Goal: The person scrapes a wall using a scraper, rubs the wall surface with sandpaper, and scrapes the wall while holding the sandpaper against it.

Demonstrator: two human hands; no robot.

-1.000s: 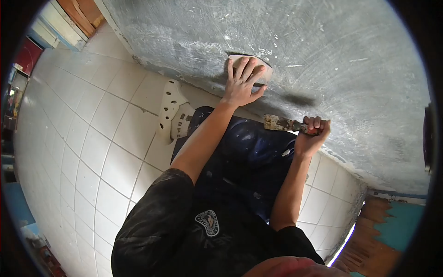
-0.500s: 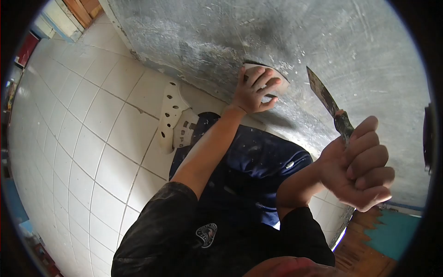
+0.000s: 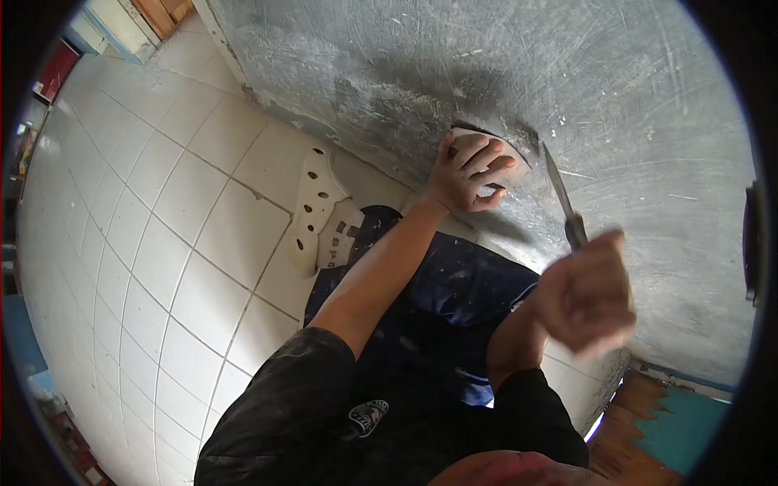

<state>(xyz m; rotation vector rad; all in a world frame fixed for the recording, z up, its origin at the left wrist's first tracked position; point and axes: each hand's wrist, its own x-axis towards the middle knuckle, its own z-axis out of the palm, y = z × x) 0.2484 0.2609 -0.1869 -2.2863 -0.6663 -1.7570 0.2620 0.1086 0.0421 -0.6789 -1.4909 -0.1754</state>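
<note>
My left hand lies with spread fingers on a pale, thin sheet, pressing it against the grey wall. A dark edge shows along the sheet's upper side. To the right, my right hand is closed round the handle of a scraper, partly blurred. The scraper's narrow blade points up and slightly left, its tip near the wall to the right of the sheet. Whether the tip touches the wall I cannot tell.
White floor tiles spread along the left. A cream clog is on my foot beside the wall's base, next to my dark blue trousers. A brown and turquoise surface stands at the lower right.
My left hand and the sheet have shifted right and slightly down in view. My right hand rose with the scraper, its blade turning from leftward to upward, then moved left and slightly down.
</note>
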